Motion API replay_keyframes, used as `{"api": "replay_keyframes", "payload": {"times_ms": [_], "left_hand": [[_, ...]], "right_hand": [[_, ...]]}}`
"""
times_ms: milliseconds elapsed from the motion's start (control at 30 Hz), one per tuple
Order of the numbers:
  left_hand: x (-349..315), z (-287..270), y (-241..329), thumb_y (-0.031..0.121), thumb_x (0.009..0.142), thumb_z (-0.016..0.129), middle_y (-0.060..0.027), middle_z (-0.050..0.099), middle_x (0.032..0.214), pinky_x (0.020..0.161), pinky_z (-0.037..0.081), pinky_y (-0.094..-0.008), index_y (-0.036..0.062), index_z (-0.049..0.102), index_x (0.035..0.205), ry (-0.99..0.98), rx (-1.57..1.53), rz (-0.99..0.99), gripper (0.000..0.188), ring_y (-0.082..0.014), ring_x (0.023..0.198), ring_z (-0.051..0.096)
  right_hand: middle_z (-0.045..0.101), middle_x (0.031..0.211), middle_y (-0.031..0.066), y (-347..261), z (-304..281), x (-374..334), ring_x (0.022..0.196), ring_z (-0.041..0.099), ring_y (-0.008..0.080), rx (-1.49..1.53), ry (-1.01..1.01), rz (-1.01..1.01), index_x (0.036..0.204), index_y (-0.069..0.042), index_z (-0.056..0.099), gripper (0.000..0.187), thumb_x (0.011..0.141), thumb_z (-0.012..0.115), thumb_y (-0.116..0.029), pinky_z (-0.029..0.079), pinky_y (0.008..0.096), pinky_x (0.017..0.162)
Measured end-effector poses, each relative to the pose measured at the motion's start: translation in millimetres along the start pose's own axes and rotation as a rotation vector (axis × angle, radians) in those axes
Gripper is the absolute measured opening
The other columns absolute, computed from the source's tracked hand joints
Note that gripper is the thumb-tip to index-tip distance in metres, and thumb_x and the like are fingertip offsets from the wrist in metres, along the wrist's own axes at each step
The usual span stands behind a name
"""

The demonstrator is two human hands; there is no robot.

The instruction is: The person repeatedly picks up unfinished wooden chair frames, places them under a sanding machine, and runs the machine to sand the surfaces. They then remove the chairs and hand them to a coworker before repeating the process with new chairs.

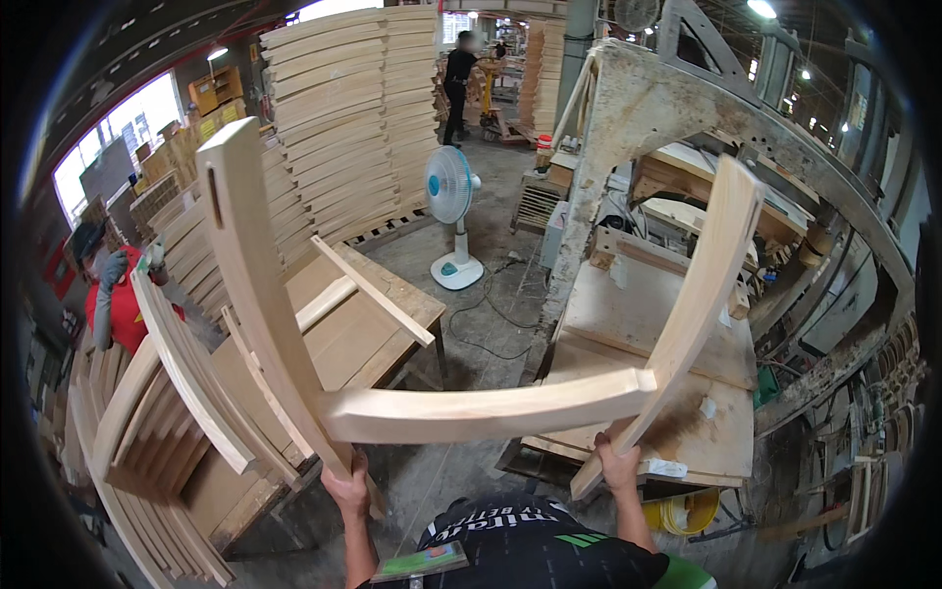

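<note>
I hold up a pale wooden chair frame point(491, 412): two long, slightly bent legs joined by a curved crossrail low down. My left hand point(345, 483) is closed round the lower end of the left leg point(260, 285), just below the crossrail. That leg has a narrow slot near its top. Round the lower part of the right leg point(702, 285), my right hand point(618, 463) is closed too, with some of its fingers hidden behind the wood. The frame's upper ends spread away from me, over a workbench at left and a machine bed at right.
The wooden workbench point(392, 280) carries loose strips. Curved wooden parts point(182, 363) stand in a row at left, near a co-worker in red point(128, 304). Ahead are tall stacks of slats point(343, 118), a standing fan point(451, 196) and its floor cable. A heavy metal-framed machine point(599, 147) flanks me at right.
</note>
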State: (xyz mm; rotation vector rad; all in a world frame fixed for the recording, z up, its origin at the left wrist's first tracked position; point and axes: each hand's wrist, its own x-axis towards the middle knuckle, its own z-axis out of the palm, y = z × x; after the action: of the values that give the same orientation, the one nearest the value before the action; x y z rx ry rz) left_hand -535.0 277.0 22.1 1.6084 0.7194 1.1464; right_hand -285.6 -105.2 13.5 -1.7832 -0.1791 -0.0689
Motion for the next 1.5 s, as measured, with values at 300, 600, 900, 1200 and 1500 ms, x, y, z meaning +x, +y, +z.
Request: {"api": "replay_keyframes", "payload": {"times_ms": [300, 600, 900, 1200, 1500], "left_hand": [[-44.7, 37.6, 32.6, 0.01, 0.079, 0.077, -0.0055, 0.064, 0.083, 0.072, 0.052, -0.0308, -0.0014, 0.064, 0.106, -0.205, 0.161, -0.046, 0.032, -0.0146, 0.076, 0.061], [-87.1, 45.7, 5.7, 0.0, 0.082, 0.069, -0.0104, 0.062, 0.098, 0.078, 0.052, -0.0332, -0.0089, 0.06, 0.115, -0.293, 0.07, -0.146, 0.036, -0.0187, 0.086, 0.06], [-173.2, 85.0, 39.5, -0.001, 0.082, 0.069, -0.0087, 0.061, 0.096, 0.076, 0.051, -0.0323, -0.0079, 0.061, 0.116, -0.334, 0.163, -0.102, 0.035, -0.0183, 0.085, 0.059], [-262.0, 185.8, 54.1, 0.022, 0.083, 0.081, -0.0101, 0.065, 0.075, 0.07, 0.051, -0.0375, -0.0024, 0.069, 0.092, -0.423, 0.42, -0.356, 0.029, -0.0175, 0.07, 0.06], [-242.2, 305.6, 31.5, 0.048, 0.084, 0.074, -0.0171, 0.072, 0.074, 0.071, 0.055, -0.0458, -0.0046, 0.073, 0.094, -0.81, 0.602, -0.43, 0.054, -0.0321, 0.072, 0.073]], "right_hand": [[0.068, 0.114, 0.0081, 72.8, -56.8, -56.6, 0.099, 0.065, 0.0175, 0.309, 0.235, 0.286, 0.125, 0.003, 0.063, 0.041, 0.089, 0.079, -0.007, 0.054, 0.0333, 0.089], [0.076, 0.096, 0.0087, 102.1, -100.7, -106.2, 0.087, 0.068, 0.017, 0.151, 0.359, 0.408, 0.108, 0.002, 0.074, 0.04, 0.087, 0.084, -0.029, 0.055, 0.0374, 0.08], [0.076, 0.1, 0.011, 140.7, -202.7, -140.8, 0.09, 0.07, 0.0202, 0.114, 0.394, 0.493, 0.112, 0.003, 0.073, 0.042, 0.087, 0.085, -0.029, 0.055, 0.0379, 0.081], [0.074, 0.091, 0.0086, 155.6, -335.2, -120.8, 0.081, 0.069, 0.0191, -0.126, 0.379, 0.542, 0.107, 0.003, 0.073, 0.033, 0.084, 0.084, -0.018, 0.055, 0.0362, 0.076], [0.073, 0.112, 0.0293, 134.0, -384.1, -24.5, 0.109, 0.071, 0.0413, -0.531, 0.273, 0.702, 0.112, 0.008, 0.073, 0.052, 0.079, 0.087, -0.03, 0.054, 0.0463, 0.094]]}}
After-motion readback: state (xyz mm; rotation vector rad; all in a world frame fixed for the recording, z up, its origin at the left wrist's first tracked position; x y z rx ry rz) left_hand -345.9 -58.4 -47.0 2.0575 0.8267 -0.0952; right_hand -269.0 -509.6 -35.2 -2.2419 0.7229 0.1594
